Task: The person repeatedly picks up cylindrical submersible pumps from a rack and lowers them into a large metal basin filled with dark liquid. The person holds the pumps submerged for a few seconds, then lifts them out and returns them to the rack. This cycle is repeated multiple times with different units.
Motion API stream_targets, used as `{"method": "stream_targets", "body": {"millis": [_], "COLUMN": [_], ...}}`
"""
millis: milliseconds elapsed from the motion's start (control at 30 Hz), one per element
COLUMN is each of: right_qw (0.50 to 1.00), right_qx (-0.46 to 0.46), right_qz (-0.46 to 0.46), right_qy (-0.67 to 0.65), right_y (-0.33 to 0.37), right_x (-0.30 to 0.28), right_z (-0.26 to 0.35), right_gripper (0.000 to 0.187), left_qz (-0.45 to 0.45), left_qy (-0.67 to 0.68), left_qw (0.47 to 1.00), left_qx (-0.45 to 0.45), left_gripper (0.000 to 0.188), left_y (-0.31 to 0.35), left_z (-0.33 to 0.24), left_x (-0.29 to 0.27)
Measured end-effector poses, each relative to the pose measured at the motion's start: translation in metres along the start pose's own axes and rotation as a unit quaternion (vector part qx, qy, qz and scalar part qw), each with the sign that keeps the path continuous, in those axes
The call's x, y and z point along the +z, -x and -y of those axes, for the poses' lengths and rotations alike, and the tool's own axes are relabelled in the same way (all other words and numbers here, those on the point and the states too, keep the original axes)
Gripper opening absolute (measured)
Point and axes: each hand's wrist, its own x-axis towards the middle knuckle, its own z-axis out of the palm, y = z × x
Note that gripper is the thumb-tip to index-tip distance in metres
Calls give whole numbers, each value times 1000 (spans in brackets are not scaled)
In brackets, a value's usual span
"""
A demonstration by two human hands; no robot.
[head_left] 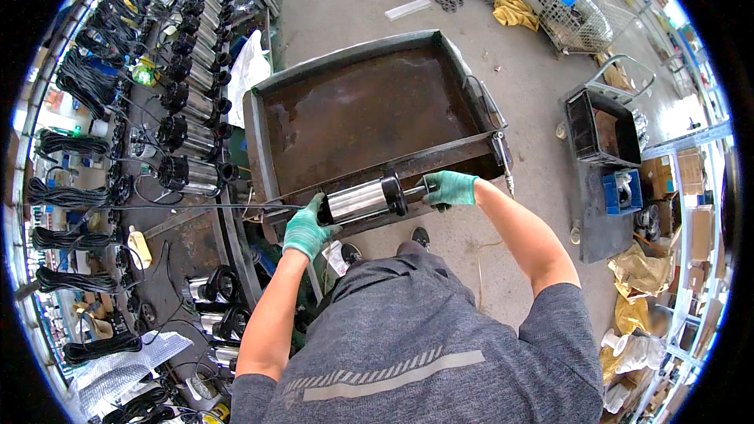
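Observation:
A pump [357,202] with a shiny steel cylinder body and a black collar [394,196] lies sideways over the near edge of a rusty metal tray [357,122]. My left hand [309,229], in a green glove, is closed round the pump's left end, where a dark cable [204,206] runs off to the left. A thin metal shaft [415,190] sticks out of the collar on the right. My right hand [451,188], gloved the same way, is closed round the outer end of that shaft. Its fingers hide the shaft's tip, and a small dark part shows below them.
On the left, a workbench [177,239] carries a long row of similar pumps [188,175] and coiled black cables [71,194]. A hose with a metal fitting [509,165] hangs at the tray's right side. Farther right stand a black crate [603,127] on a cart and a blue bin [622,192].

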Motion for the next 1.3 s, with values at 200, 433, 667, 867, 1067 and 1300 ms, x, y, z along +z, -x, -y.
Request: {"method": "stream_targets", "body": {"millis": [200, 433, 667, 867, 1067, 1300], "right_qw": [840, 986, 924, 948, 894, 982], "right_qx": [-5, 142, -16, -29, 17, -41], "right_qz": [-171, -16, 15, 19, -48, -147], "right_qy": [515, -83, -381, -315, 445, -114], "right_y": [-13, -5, 9, 14, -16, -7], "right_x": [12, -14, 7, 3, 6, 19], "right_z": [4, 1, -7, 22, 20, 8], "right_gripper": [19, 30, 23, 45, 32, 39], "left_qz": [-10, -20, -32, -20, -10, -35], "left_qy": [14, 16, 31, 53, 43, 26], "left_qw": [1000, 1000, 999, 998, 999, 999], "left_qx": [13, 13, 28, 2, -4, 19], "left_gripper": [96, 95, 95, 95, 94, 95], "left_y": [-3, 0, 1, 5, 1, 3], "left_z": [9, 7, 11, 5, -3, 10], "left_x": [7, 8, 10, 4, 3, 11]}}
